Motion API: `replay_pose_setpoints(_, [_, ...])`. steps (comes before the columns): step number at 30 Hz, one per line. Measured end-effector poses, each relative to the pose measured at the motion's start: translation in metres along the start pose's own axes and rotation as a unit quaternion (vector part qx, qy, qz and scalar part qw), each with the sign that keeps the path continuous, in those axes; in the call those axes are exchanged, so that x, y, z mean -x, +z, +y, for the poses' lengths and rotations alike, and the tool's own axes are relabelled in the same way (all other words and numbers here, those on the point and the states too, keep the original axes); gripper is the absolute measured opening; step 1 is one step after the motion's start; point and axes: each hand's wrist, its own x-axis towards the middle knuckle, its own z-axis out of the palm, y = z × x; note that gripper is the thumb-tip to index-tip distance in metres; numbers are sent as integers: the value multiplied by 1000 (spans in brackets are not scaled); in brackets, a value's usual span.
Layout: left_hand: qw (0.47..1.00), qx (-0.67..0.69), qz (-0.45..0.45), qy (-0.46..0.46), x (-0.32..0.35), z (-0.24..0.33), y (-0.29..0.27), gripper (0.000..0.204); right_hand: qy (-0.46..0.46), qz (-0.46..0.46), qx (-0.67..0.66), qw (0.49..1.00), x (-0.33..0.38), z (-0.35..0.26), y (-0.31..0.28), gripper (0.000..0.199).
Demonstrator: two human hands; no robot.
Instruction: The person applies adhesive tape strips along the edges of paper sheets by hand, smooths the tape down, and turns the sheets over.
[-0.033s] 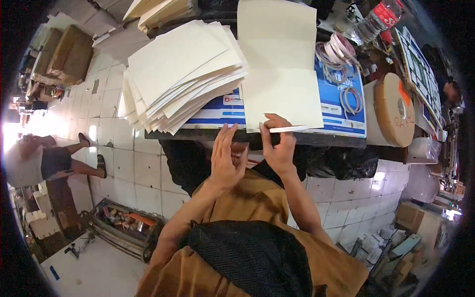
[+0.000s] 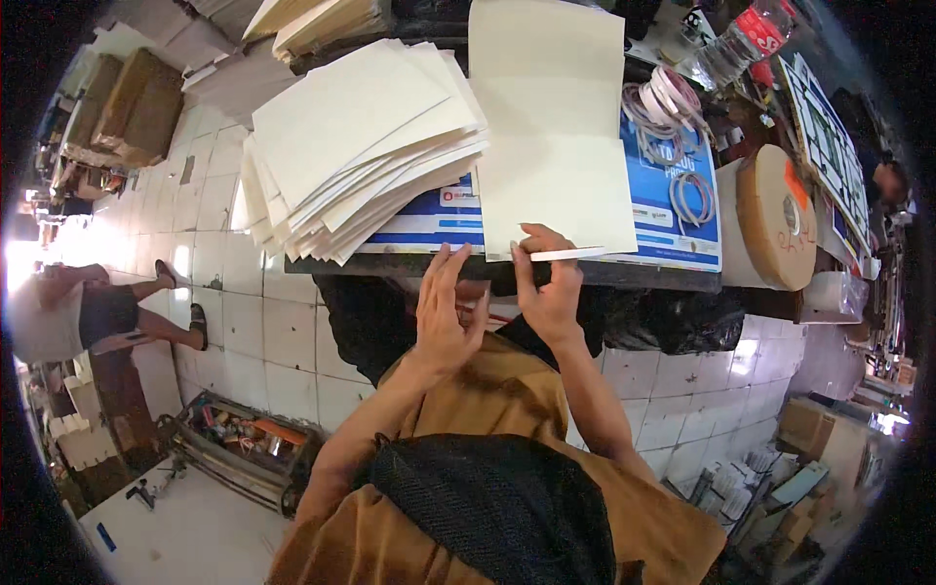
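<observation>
A creased cream sheet (image 2: 558, 185) lies on the table in front of me, its near edge close to the table's front edge. My right hand (image 2: 552, 292) is closed on a thin white tape roll (image 2: 570, 253), seen edge-on along that near edge. The fingertips of this hand are at the sheet's near edge. My left hand (image 2: 450, 317) is held at the table's front edge, left of the sheet's corner, with fingers stretched and apart. Nothing shows in it. To the left leans a fanned stack of cream sheets (image 2: 356, 136), which overhangs the table.
On the right are several tape rolls (image 2: 673, 95), loose rings (image 2: 692, 199) on a blue printed board (image 2: 682, 246), a large brown roll (image 2: 780, 219) and a plastic bottle (image 2: 738, 44). Another person (image 2: 97, 317) is at the far left. A tool tray (image 2: 244, 448) stands lower left.
Both hands, the sheet and the tape roll look unchanged. The person at the far left has shifted very slightly.
</observation>
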Motion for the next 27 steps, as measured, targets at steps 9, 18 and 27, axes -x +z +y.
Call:
replay_pose_setpoints(9, [996, -55, -24, 65, 7, -15, 8, 72, 14, -26, 63, 998, -2, -4, -2, 31])
replay_pose_setpoints(18, [979, -174, -59, 89, 4, -9, 13, 69, -6, 8, 87, 996, -4, -1, -7, 29])
replay_pose_setpoints(27, [964, -226, -108, 89, -2, -6, 11, 69, 226, 192, -103, 949, -18, 42, -115, 31])
